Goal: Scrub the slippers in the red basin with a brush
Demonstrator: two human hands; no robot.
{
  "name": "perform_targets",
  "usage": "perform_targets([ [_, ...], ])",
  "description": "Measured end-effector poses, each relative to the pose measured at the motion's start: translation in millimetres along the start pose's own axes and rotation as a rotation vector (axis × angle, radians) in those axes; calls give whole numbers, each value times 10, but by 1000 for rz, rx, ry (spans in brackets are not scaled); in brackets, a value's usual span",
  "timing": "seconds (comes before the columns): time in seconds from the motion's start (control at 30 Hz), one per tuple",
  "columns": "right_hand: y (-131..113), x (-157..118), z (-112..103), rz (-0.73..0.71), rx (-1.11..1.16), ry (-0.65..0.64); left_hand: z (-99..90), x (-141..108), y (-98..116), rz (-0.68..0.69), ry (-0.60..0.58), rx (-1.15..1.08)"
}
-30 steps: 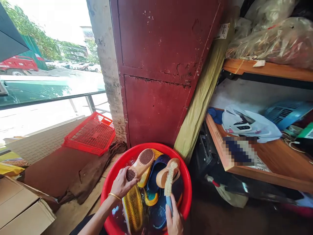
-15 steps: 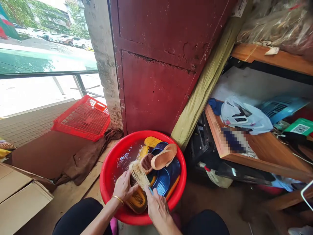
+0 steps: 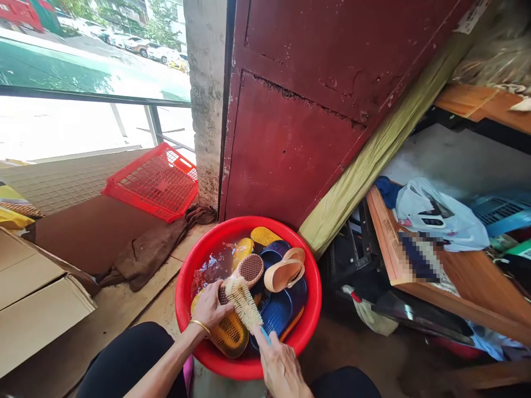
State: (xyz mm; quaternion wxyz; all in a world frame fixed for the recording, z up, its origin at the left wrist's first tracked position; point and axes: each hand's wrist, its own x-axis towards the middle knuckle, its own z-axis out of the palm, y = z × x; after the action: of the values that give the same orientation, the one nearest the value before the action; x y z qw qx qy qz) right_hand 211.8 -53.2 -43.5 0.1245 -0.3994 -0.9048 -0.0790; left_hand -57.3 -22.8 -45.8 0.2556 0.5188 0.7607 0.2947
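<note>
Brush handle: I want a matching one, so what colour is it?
The brush handle is light blue, best seen in the head view.

A pixelated patch (image 3: 420,258) hides what lies on the wooden shelf (image 3: 385,237) at right; the right hand (image 3: 282,370) covers the brush handle (image 3: 264,335), the left hand (image 3: 209,307) part of a slipper (image 3: 250,270).

Slippers (image 3: 276,315) crowd the basin (image 3: 179,301) (open water (image 3: 211,266) leftward).
</note>
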Motion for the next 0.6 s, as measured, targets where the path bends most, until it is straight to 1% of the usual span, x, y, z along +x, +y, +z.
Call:
perform_targets([
  [0.03,16,33,2,24,-13,4,-3,2,27,-13,-8,0],
  [0.07,30,135,6,53,-23,5,-4,1,55,-19,-10,0],
  [0.13,66,475,13,123,-29,-22,-7,-10,104,-23,-13,-12],
  [0.2,103,828,16,199,22,-64,-13,-24,126,-57,-14,-54],
  [0.23,110,950,17,241,49,-58,-19,-28,122,-86,-19,-90],
  [0.27,102,1015,22,266,82,-44,-27,-27,107,-119,-23,-137],
  [0.3,76,1020,33,265,117,-23,-36,-24,83,-148,-28,-197],
  [0.33,34,971,52,230,153,-6,-47,-17,52,-168,-31,-262],
  [0.43,-118,670,139,4,218,2,-78,5,-44,-191,-37,-402],
  [0.47,-149,590,168,-27,203,8,-86,7,-66,-189,-30,-409],
  [0.53,-149,560,209,-2,138,19,-101,1,-87,-173,-19,-376],
  [0.6,-77,711,219,94,80,12,-113,-19,-78,-160,-21,-314],
])
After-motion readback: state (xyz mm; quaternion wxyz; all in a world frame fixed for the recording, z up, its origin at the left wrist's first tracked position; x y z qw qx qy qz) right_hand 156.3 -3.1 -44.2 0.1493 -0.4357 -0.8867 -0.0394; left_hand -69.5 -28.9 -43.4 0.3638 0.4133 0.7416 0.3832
